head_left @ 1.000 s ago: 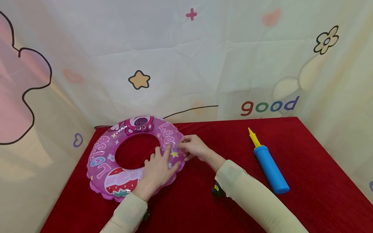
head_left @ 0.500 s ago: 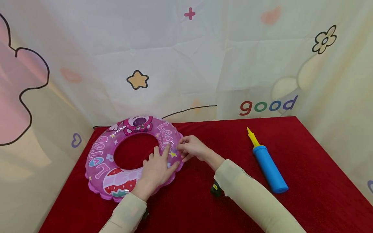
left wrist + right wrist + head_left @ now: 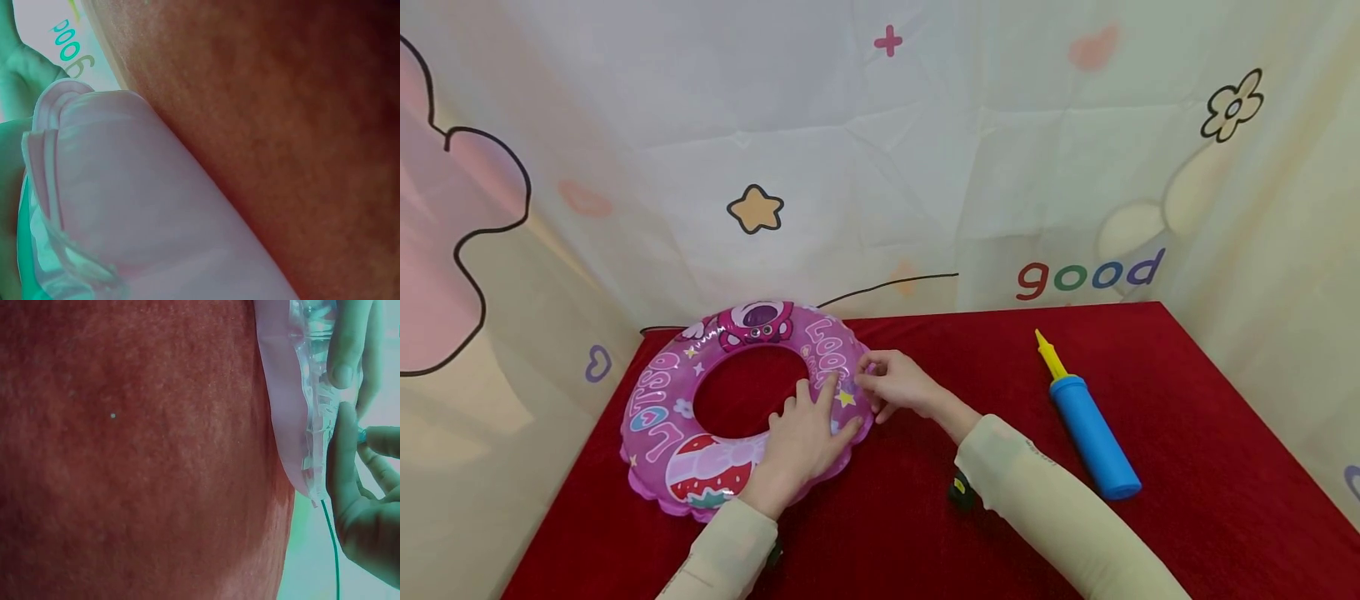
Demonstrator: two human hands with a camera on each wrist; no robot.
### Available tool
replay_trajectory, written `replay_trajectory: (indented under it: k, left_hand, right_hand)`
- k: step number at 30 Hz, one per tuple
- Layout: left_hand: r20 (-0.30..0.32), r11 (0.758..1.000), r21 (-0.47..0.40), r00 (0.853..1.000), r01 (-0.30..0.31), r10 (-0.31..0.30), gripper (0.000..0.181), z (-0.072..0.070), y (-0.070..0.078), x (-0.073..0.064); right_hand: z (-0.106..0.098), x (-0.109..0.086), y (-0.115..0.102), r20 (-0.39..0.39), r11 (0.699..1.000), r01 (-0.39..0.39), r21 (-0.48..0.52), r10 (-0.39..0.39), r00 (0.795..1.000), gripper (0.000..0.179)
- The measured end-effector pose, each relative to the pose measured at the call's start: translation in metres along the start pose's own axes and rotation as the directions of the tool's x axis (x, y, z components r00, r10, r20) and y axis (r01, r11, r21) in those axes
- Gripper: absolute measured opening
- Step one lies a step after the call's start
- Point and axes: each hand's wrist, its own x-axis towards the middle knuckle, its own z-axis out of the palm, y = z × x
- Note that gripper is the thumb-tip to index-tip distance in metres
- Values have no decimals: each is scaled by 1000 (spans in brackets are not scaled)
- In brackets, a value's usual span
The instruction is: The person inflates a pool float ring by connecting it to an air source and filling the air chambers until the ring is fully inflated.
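Note:
A pink inflated swim ring point(image 3: 658, 396) with printed letters and a strawberry lies flat on the table's left side. My left hand point(image 3: 803, 432) rests on its near right part, fingers spread and straight. At the ring's right edge, my right hand point(image 3: 901, 383) bends thumb and fingers together. Up close in the right wrist view, that hand pinches a small bluish valve point(image 3: 361, 434) on the ring, mostly hidden by the fingers. The left thumb point(image 3: 342, 369) lies just beside it. The left wrist view is mostly filled by the ring's side point(image 3: 156, 206) and the red cloth.
A blue hand pump point(image 3: 1096, 437) with a yellow nozzle lies to the right of my right forearm. Red cloth point(image 3: 925, 533) covers the table. Behind it hangs a pale printed curtain point(image 3: 850, 167). Dark wrist devices sit under both cuffs.
The view has shifted very slightly. Both hands stay in place at the swim ring, with only small finger movement in the right hand. The pump has not moved.

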Motion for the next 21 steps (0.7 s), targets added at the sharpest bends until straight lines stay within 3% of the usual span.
replay_trajectory:
  k: [4, 7, 17, 21]
  left_hand:
    - [-1, 1000, -2, 1000, -4, 4, 86, 0, -1, 1]
    - [-3, 1000, -6, 1000, -3, 3, 85, -1, -1, 1]
    - [10, 1000, -18, 1000, -9, 9, 82, -1, -3, 0]
    - [6, 1000, -12, 1000, -17, 17, 80, -2, -2, 0]
  right_hand:
    - [3, 1, -2, -24, 993, 26, -112, -29, 999, 6]
    - [5, 2, 0, -35, 990, 37, -139, -42, 998, 6]
    - [5, 4, 3, -14, 1000, -13, -1, 13, 1000, 15]
    - [4, 5, 0, 2, 999, -50, -9, 50, 999, 18]
